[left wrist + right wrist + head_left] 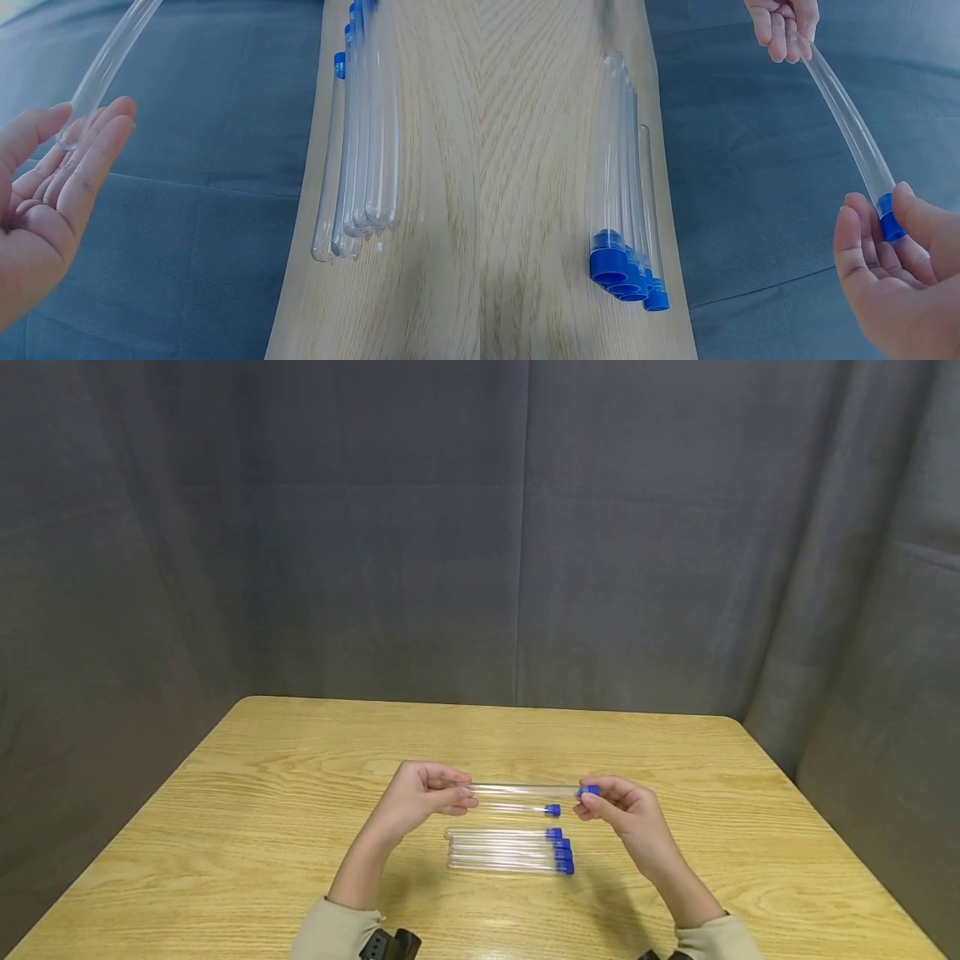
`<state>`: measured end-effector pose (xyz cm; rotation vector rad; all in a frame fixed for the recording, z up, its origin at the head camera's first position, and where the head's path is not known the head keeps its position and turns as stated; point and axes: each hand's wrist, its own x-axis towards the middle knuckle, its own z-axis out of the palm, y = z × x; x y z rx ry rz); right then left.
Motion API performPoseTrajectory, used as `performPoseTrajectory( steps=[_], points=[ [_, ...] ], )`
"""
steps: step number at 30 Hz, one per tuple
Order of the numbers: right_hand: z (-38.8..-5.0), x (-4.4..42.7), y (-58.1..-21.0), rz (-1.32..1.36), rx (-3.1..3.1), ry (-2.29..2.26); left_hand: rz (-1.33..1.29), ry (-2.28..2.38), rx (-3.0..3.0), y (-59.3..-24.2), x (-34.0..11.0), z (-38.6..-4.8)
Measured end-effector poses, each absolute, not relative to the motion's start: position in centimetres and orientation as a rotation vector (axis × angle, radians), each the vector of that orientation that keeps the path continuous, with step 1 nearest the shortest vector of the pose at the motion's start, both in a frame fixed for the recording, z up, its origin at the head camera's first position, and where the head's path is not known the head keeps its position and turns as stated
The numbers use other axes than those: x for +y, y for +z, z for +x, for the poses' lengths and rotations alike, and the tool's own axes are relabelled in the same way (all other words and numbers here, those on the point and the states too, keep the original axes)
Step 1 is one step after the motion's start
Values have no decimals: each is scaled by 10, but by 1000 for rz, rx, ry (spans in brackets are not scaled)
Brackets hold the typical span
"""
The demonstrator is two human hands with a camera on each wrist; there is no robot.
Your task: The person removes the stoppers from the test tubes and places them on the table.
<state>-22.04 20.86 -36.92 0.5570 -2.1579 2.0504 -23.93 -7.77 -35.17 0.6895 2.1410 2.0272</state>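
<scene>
Between my two hands a clear test tube with a blue cap is held level above the table. My left hand pinches its rounded end between thumb and fingers. At the other end, my right hand pinches the blue cap, thumb on the near side. The right wrist view shows this cap seated on the tube. Below, on the table, lies a single capped test tube. Nearer to me, several more capped test tubes lie side by side, their blue caps toward the right.
The wooden table has rounded far corners. A dark grey curtain hangs behind it and along both sides. Black wrist cameras sit at the sleeves.
</scene>
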Motion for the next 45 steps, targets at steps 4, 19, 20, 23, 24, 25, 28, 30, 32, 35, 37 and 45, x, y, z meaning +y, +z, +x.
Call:
performPoseTrajectory(
  steps=[4,19,20,23,24,25,28,30,32,35,37,45],
  points=[
    [-220,208,-369,502,-2164,2035,699,2022,2142,-351,-77,-238],
    [-218,207,-369,425,-2142,1991,687,2007,2173,-351,-74,-237],
    [-218,207,-369,417,-2143,1986,687,2006,2174,-351,-74,-237],
    [-218,207,-369,400,-2141,1972,690,2004,2176,-352,-74,-237],
    [-218,207,-369,392,-2139,1967,690,2003,2175,-352,-74,-237],
    [-218,206,-369,383,-2134,1961,697,2002,2175,-351,-74,-237],
    [-218,206,-370,362,-2126,1946,703,1998,2176,-351,-74,-237],
    [-218,205,-369,345,-2115,1942,706,1999,2173,-351,-74,-236],
    [-218,205,-370,343,-2107,1939,714,2002,2169,-350,-74,-235],
    [-219,205,-370,345,-2092,1942,720,2005,2157,-350,-74,-236],
    [-219,205,-370,355,-2085,1950,717,2007,2150,-350,-74,-236],
    [-219,208,-371,418,-2068,2029,689,2013,2136,-352,-75,-239]
  ],
)
